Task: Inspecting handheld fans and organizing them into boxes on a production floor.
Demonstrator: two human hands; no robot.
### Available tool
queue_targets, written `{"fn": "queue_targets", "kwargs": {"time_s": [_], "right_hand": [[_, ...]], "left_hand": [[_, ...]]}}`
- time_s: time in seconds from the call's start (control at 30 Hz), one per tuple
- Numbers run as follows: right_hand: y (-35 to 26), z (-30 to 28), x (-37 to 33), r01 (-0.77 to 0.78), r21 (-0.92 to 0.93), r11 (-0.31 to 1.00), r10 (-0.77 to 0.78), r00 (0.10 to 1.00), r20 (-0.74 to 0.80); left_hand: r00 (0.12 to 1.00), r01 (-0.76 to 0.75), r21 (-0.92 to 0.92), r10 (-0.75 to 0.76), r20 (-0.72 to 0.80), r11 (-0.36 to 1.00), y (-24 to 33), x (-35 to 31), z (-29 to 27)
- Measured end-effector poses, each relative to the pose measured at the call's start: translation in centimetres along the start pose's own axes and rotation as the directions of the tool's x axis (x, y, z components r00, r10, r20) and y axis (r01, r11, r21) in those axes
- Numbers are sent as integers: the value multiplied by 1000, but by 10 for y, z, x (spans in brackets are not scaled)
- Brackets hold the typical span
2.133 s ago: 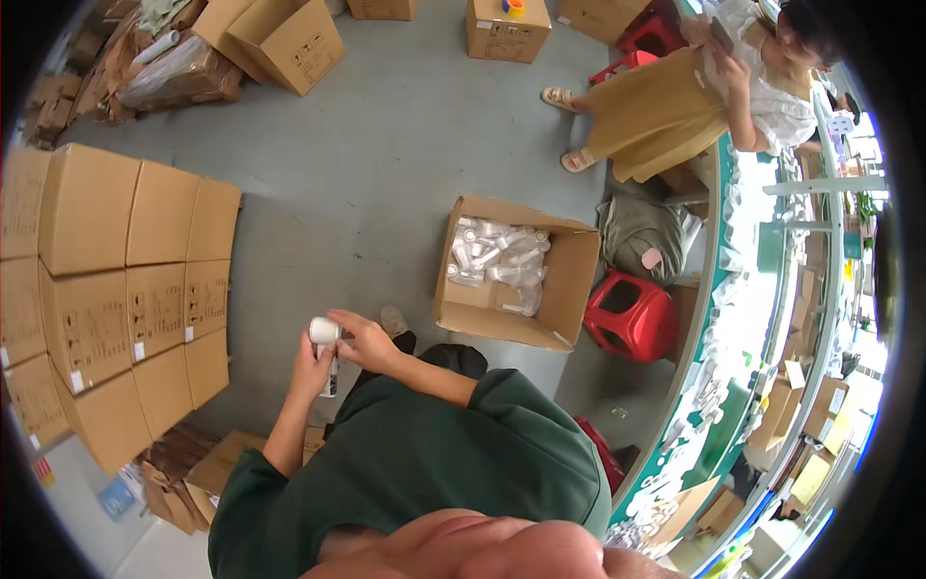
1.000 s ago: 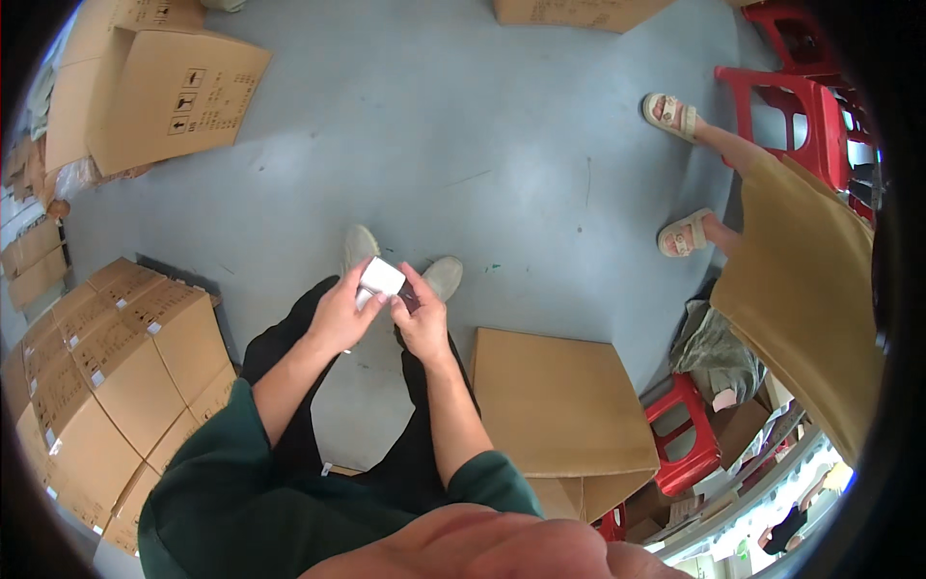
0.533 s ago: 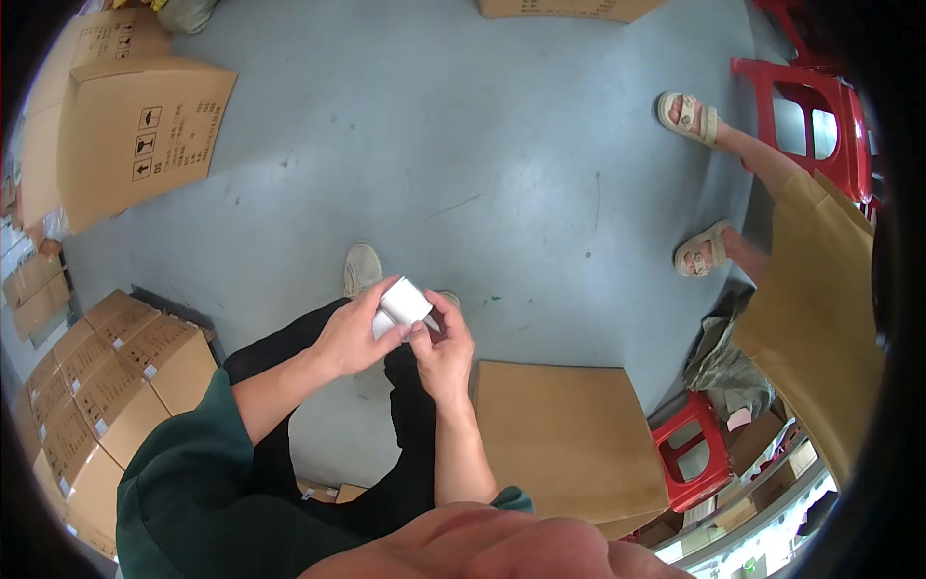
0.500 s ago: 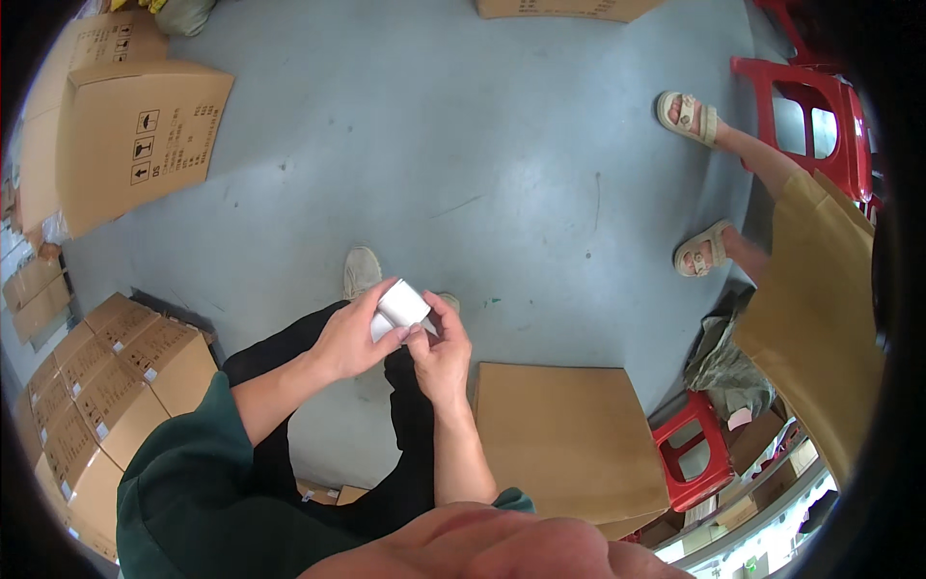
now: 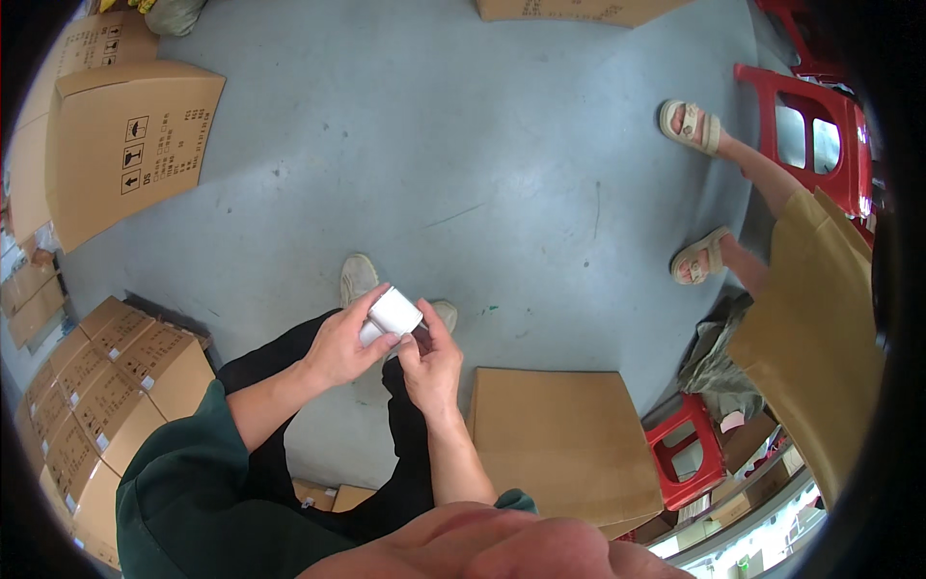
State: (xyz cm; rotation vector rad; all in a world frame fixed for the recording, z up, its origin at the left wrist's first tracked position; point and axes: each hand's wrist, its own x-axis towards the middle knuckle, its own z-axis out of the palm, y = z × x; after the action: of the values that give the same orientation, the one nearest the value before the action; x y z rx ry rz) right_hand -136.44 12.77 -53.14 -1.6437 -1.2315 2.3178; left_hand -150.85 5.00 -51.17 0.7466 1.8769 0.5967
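Stacked cartons [image 5: 92, 386]: small brown boxes with pale labels, packed in rows along the left edge of the floor, beside the person's left sleeve.
Large carton [image 5: 125, 145]: closed brown box with printed marks on its side, standing at the far left corner of the floor.
Floor [image 5: 482, 164]: grey-blue concrete, scuffed, carrying every box and stool here.
Left hand [image 5: 340, 345]: fingers curled shut around the white object, thumb pressed along its near side.
White object [image 5: 394, 313]: small, squarish and white, with a narrower white part under it; held tilted above the person's shoes, over the middle of the floor, between both hands.
Shoes [image 5: 359, 278]: pale, side by side on the floor just beyond the hands; the right one is mostly hidden by the object.
Right hand [image 5: 430, 359]: fingertips pinched on the lower right edge of the white object; whether something small sits between them, I cannot tell.
Flat carton [image 5: 564, 439]: closed brown box just right of the right forearm.
Low red stool [image 5: 687, 452]: beside the flat carton's right edge.
Other person [image 5: 820, 309]: seated at the right edge, in a mustard garment and sandals.
Tall red stool [image 5: 805, 135]: at the far right corner.
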Motion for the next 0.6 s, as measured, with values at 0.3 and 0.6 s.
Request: {"fn": "queue_targets", "kwargs": {"time_s": [0.3,0.6], "right_hand": [[5,-2,4,70,249,966,-66,997,-27],[-24,31,-141,-30,250,968,37,999,-24]], "left_hand": [[995,82,-53,-79,53,995,2,3,-2],[1000,6,-78,-3,30,997,40,-136,-29]]}}
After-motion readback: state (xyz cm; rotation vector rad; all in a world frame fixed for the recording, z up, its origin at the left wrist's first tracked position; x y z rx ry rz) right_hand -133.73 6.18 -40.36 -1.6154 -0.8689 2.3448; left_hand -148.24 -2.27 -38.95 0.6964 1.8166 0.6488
